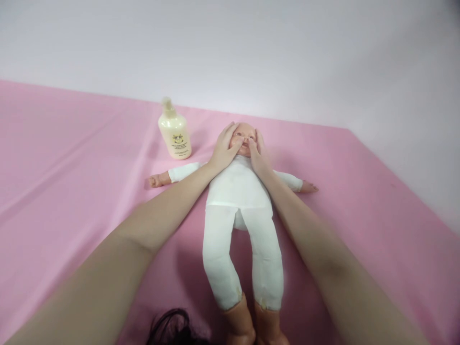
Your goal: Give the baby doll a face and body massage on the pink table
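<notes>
A baby doll (237, 191) in a white suit lies on its back on the pink sheet (72, 182), head away from me and arms spread. My left hand (225, 148) rests against the left side of the doll's head (245, 132), thumb on the cheek. My right hand (259, 154) lies flat on the right side of the head, thumb near the mouth. Both hands cup the face with fingers extended and grip nothing.
A cream pump bottle (174, 130) stands upright on the sheet, just left of the doll's head. A white wall rises behind the sheet. Dark hair (172, 328) hangs into view at the bottom edge.
</notes>
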`<state>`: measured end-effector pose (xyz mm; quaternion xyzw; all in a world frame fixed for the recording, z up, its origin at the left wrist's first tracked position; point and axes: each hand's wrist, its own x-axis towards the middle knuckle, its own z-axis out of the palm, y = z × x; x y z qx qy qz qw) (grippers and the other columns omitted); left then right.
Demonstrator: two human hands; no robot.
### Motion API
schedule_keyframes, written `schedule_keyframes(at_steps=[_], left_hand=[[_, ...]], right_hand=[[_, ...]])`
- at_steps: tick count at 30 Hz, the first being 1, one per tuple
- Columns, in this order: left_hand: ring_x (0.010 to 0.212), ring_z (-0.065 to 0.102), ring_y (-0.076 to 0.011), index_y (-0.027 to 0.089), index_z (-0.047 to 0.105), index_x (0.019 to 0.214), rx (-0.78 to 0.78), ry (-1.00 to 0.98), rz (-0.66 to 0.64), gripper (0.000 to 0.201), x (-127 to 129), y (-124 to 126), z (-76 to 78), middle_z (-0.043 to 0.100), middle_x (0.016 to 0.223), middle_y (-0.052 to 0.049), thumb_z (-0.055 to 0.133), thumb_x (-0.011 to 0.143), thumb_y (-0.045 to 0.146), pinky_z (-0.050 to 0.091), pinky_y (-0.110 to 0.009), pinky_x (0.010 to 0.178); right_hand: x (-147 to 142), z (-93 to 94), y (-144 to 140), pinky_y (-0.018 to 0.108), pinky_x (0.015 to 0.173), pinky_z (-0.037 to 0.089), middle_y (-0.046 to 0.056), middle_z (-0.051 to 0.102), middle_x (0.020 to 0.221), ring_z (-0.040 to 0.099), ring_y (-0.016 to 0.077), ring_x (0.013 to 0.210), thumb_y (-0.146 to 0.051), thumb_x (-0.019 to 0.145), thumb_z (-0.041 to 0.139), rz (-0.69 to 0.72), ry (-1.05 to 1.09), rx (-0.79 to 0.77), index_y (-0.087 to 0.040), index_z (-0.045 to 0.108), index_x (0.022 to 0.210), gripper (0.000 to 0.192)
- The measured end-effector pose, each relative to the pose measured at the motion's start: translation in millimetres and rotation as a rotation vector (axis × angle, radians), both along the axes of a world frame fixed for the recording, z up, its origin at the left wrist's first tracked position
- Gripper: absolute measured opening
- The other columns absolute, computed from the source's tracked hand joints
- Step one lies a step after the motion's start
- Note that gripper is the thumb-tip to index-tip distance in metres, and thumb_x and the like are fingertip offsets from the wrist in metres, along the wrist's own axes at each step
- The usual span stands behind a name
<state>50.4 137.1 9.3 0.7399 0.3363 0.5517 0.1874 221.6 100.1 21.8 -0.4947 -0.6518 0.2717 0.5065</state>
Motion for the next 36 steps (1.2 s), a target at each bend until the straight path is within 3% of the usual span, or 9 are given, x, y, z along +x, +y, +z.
schedule_keyframes(at_steps=[6,27,31,36], left_hand=[[0.156,0.038,-0.0293,0.027,0.046,0.153,-0.012,0.002,0.004,0.073,1.1,0.8,-0.2,0.042,0.166,-0.013,0.042,0.098,0.074,0.025,-0.050,0.132],[0.155,0.039,-0.0282,0.026,0.047,0.153,-0.024,-0.015,0.008,0.072,1.1,-3.7,1.8,0.044,0.164,-0.013,0.045,0.098,0.072,0.027,-0.049,0.132],[0.155,0.040,-0.0284,0.025,0.048,0.153,-0.025,-0.018,0.009,0.074,1.4,-3.2,1.6,0.045,0.164,-0.014,0.045,0.098,0.074,0.027,-0.049,0.132],[0.155,0.040,-0.0284,0.023,0.048,0.153,-0.027,-0.010,0.015,0.073,1.5,-3.0,0.0,0.044,0.164,-0.015,0.046,0.098,0.072,0.027,-0.050,0.132]], right_hand=[[0.9,-2.8,3.4,0.041,0.135,0.021,0.004,0.026,0.175,0.027,0.0201,0.162,-0.080,0.095,0.042,-0.004,0.020,0.002,-0.027,0.024,0.167,0.091],[0.8,-1.0,2.6,0.042,0.135,0.019,0.006,0.026,0.175,0.026,0.0208,0.162,-0.081,0.094,0.041,-0.012,-0.001,-0.015,-0.023,0.024,0.166,0.094],[1.1,-0.6,1.9,0.040,0.135,0.020,0.010,0.025,0.175,0.025,0.0215,0.162,-0.079,0.094,0.042,-0.015,-0.001,-0.016,-0.017,0.025,0.167,0.097],[0.1,-1.1,1.9,0.044,0.135,0.019,0.007,0.025,0.176,0.025,0.0225,0.162,-0.081,0.094,0.041,-0.027,0.004,-0.022,-0.022,0.025,0.167,0.095]])
